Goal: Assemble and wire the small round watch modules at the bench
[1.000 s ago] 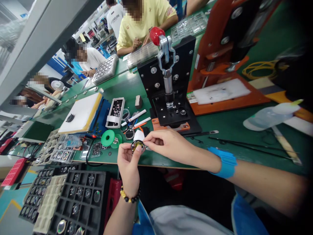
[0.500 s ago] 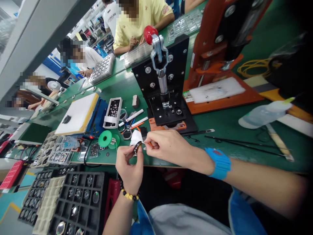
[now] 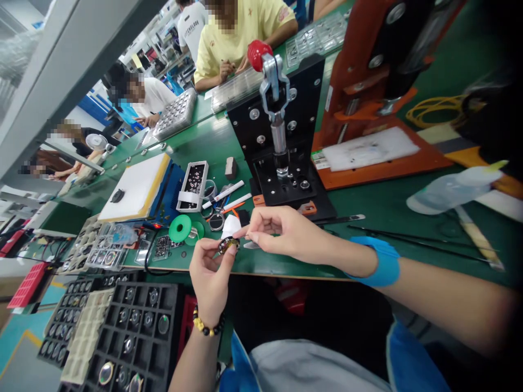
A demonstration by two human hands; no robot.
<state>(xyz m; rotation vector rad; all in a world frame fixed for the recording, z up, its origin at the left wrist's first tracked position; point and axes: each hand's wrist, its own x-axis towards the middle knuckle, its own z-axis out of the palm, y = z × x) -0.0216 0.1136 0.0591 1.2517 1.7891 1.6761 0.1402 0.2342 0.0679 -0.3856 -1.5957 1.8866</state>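
Note:
My left hand [image 3: 210, 277] is closed, thumb and fingers gripping a round, dark watch case [image 3: 227, 246] above the bench edge. The case is tilted so that its face partly shows. Just to its right, my right hand [image 3: 281, 233] is in a pinch, fingertips at the rim of the case. Whatever the fingertips hold is too small to name. Behind the hands lie a white scrap of paper [image 3: 231, 225], a green spool [image 3: 180, 228] and a loose round watch part [image 3: 216, 221].
A black toggle press [image 3: 281, 130] with a red knob stands ahead, an orange press [image 3: 368, 169] to its right. Tweezers [image 3: 343, 218] and a squeeze bottle [image 3: 449, 190] lie at right. A black tray [image 3: 157, 348] of watch parts sits lower left. Co-workers sit across the bench.
The watch case has turned from nearly edge-on to show more of its face. My right hand has shifted its fingers, and the orange bit seen at its fingertips no longer shows.

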